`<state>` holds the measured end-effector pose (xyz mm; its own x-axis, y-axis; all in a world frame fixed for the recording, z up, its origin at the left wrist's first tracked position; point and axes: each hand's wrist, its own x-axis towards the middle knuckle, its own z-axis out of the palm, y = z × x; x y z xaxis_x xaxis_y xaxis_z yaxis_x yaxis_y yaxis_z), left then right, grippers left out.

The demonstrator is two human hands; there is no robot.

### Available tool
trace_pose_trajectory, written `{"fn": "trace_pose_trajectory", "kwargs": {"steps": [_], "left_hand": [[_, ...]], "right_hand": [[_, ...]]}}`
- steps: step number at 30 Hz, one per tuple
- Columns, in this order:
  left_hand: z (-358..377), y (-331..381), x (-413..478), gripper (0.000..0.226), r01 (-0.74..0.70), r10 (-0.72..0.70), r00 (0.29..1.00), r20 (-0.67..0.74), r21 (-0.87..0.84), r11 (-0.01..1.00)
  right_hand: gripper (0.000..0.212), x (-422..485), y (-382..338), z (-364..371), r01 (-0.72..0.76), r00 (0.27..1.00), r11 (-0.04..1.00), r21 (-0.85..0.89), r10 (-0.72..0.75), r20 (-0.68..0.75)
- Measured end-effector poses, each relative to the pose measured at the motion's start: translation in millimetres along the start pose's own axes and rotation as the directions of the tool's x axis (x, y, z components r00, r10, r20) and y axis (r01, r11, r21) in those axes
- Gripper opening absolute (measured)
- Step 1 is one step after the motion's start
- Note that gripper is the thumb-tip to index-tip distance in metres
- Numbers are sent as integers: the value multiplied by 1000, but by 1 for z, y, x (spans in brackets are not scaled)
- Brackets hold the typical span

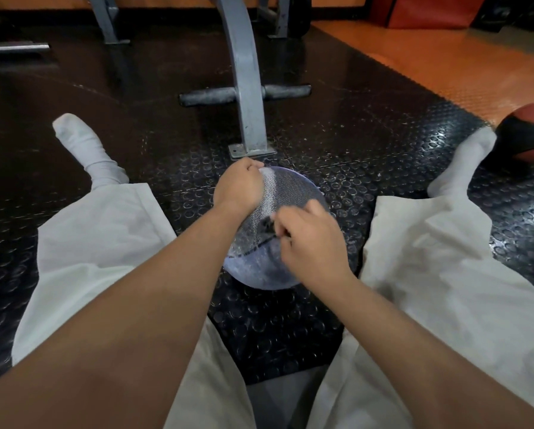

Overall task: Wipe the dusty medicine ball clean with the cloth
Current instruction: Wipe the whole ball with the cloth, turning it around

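A bluish-grey, dusty medicine ball [259, 275] rests on the black studded mat between my spread legs. A thin patterned white-grey cloth [267, 209] lies draped over its top and left side. My left hand [239, 187] is closed on the cloth at the ball's far upper left. My right hand [310, 243] pinches a dark fold of the cloth on the ball's near right side. Both hands hide parts of the ball, and its lower near surface shows bare.
A grey metal bench leg [247, 88] with a padded crossbar [210, 96] stands bolted just beyond the ball. A red-and-black ball [530, 134] lies at the right by my socked foot [463, 162]. Orange flooring [445, 63] borders the mat at the far right.
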<state>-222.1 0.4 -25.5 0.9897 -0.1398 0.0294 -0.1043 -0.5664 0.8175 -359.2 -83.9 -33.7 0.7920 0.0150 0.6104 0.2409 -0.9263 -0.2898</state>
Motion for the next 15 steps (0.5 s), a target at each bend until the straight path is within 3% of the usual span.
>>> {"fn": "trace_pose_trajectory", "kwargs": {"steps": [4, 7, 9, 12, 15], "left_hand": [[4, -1, -15, 36, -38, 41, 997, -71, 37, 999], [7, -2, -23, 36, -50, 54, 992, -111, 38, 998], [5, -1, -20, 35, -31, 34, 993, -117, 32, 999], [1, -1, -11, 32, 5, -2, 995, -100, 30, 1000], [-1, -3, -6, 32, 16, -17, 997, -76, -13, 1000]], "right_hand": [[28, 56, 18, -1, -410, 911, 908, 83, 404, 81], [27, 85, 33, 5, -524, 847, 849, 67, 513, 138], [23, 81, 28, 9, -510, 854, 859, 38, 501, 137], [13, 51, 6, 14, -389, 921, 920, 51, 390, -11], [26, 18, 3, 21, -285, 958, 954, 95, 286, -2]]}}
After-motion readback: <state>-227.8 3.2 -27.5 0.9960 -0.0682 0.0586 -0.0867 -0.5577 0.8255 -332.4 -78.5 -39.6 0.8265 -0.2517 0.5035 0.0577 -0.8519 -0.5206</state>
